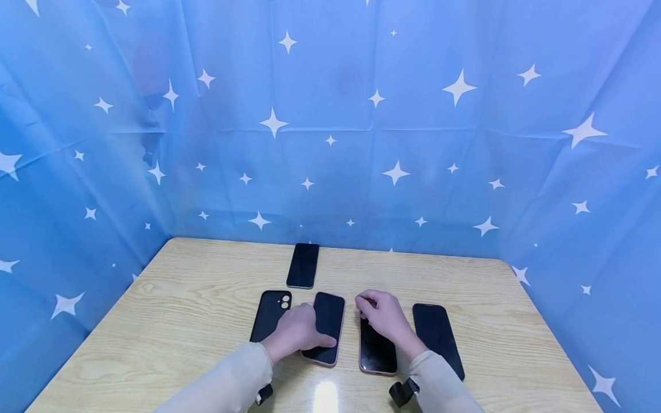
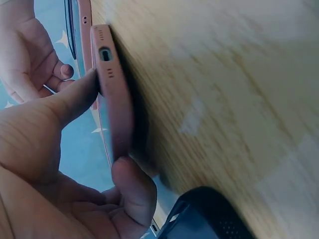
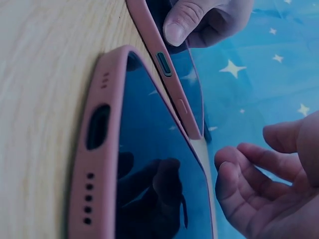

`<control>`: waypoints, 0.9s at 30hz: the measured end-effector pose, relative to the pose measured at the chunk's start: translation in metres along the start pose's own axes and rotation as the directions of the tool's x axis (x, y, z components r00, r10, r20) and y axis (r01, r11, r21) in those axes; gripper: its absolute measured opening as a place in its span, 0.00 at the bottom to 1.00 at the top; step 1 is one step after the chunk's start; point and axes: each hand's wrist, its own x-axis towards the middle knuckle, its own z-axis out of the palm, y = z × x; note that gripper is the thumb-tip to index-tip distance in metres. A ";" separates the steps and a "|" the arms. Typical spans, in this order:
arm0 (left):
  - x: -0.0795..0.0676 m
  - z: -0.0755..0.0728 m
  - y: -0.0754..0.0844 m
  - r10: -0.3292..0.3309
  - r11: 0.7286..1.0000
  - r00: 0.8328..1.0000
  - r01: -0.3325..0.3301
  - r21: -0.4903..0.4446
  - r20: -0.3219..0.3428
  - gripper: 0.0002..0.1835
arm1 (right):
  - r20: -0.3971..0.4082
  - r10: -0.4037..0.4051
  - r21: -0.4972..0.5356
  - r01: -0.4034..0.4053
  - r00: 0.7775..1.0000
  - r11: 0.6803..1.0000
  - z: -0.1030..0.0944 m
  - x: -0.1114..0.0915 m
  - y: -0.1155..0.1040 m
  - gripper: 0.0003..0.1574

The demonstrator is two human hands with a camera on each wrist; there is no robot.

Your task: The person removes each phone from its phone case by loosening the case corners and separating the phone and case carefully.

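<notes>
My left hand (image 1: pixel 295 334) grips a phone in a pink case (image 1: pixel 330 315), thumb over the dark screen and curled fingers at the left edge. In the left wrist view, the bottom of this pink case (image 2: pixel 112 94), with its charging port, is tipped towards the camera. A second phone in a pink case (image 1: pixel 378 351) lies screen up to the right. Over its far end hovers my right hand (image 1: pixel 383 314), fingers loosely bent and holding nothing. The right wrist view shows that hand (image 3: pixel 269 184) beyond the screen, apart from the phone's pink case (image 3: pixel 94 189).
A black phone case (image 1: pixel 265 315) with camera cutouts lies just left of my left hand. Farther back is a dark phone (image 1: pixel 303 265). Beside my right wrist lies a black, phone-shaped slab (image 1: pixel 438 335). A blue star-patterned curtain (image 1: pixel 335 155) hangs behind the wooden table (image 1: pixel 181 321).
</notes>
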 end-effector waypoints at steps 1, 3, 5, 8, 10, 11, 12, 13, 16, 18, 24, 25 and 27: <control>0.000 0.000 0.000 -0.001 1.000 1.000 0.001 -0.007 0.000 0.35 | 0.000 -0.001 -0.003 0.001 1.000 1.000 -0.001 0.000 0.000 0.11; 0.001 0.000 0.001 -0.008 1.000 1.000 0.008 -0.027 0.000 0.41 | -0.003 -0.001 -0.012 0.001 1.000 1.000 -0.003 0.001 -0.001 0.11; 0.003 0.001 0.000 -0.011 0.998 1.000 0.011 -0.068 0.005 0.46 | -0.007 -0.001 -0.017 0.001 1.000 1.000 -0.005 0.002 -0.002 0.12; 0.005 0.003 -0.001 0.009 0.990 1.000 -0.009 -0.142 0.003 0.46 | -0.004 0.000 -0.019 0.000 1.000 1.000 -0.008 0.003 -0.004 0.12; 0.006 0.004 -0.003 0.038 0.980 0.999 -0.037 -0.194 -0.001 0.39 | 0.001 -0.002 -0.028 0.002 1.000 1.000 -0.010 0.003 -0.006 0.12; 0.006 0.004 -0.003 0.056 0.974 0.998 -0.056 -0.218 -0.006 0.35 | 0.005 -0.008 -0.036 0.008 1.000 0.999 -0.011 0.002 -0.006 0.12; 0.006 0.003 -0.004 0.071 0.968 0.997 -0.071 -0.241 -0.007 0.30 | 0.008 -0.015 -0.046 0.016 1.000 0.999 -0.012 0.002 -0.007 0.12; 0.006 0.002 -0.004 0.086 0.961 0.996 -0.084 -0.262 -0.007 0.26 | 0.010 -0.020 -0.059 0.021 1.000 0.998 -0.013 0.002 -0.008 0.12; 0.003 -0.001 -0.005 0.125 0.944 0.992 -0.123 -0.305 -0.015 0.18 | 0.014 -0.033 -0.093 0.034 0.999 0.995 -0.015 0.002 -0.009 0.12; 0.001 -0.003 -0.006 0.141 0.935 0.990 -0.143 -0.323 -0.030 0.15 | 0.012 -0.033 -0.104 0.034 0.999 0.994 -0.017 0.002 -0.009 0.12; -0.007 -0.005 -0.012 0.183 0.896 0.977 -0.210 -0.391 -0.105 0.16 | 0.000 -0.037 -0.102 0.037 0.999 0.994 -0.018 0.001 -0.008 0.13; -0.008 -0.006 -0.012 0.191 0.888 0.975 -0.221 -0.404 -0.114 0.16 | -0.004 -0.037 -0.090 0.037 0.999 0.995 -0.017 0.001 -0.008 0.13; -0.009 -0.007 -0.013 0.208 0.871 0.969 -0.244 -0.427 -0.131 0.17 | -0.008 -0.040 -0.043 0.039 0.999 0.998 -0.015 0.001 -0.008 0.14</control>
